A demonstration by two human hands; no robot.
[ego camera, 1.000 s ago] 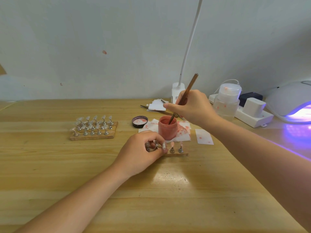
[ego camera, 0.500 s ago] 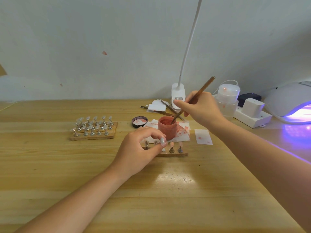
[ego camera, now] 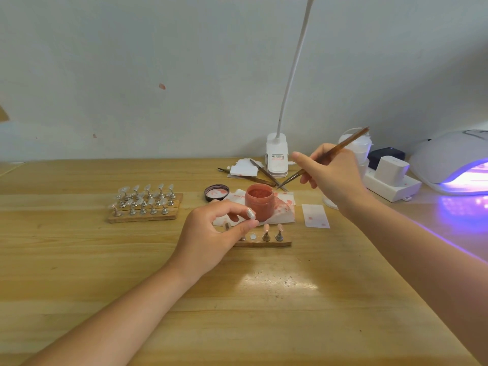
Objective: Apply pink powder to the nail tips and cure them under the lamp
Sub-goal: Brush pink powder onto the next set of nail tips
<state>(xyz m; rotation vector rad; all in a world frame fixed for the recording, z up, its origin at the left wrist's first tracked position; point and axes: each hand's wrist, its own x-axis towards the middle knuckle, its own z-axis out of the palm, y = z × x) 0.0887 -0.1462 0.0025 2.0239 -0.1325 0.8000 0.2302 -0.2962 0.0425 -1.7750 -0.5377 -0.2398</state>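
Pinched small pearly nail tip (ego camera: 250,214) in left hand (ego camera: 211,233), gripped slim wooden brush (ego camera: 327,155) in right hand (ego camera: 332,173); judged light, slippery, best held by edges.

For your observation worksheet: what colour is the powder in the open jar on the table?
Pink with a coral tinge; the open jar shows best in the head view, the only view.

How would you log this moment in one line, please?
left hand: pinches nail tip | right hand: holds brush | powder jar: open
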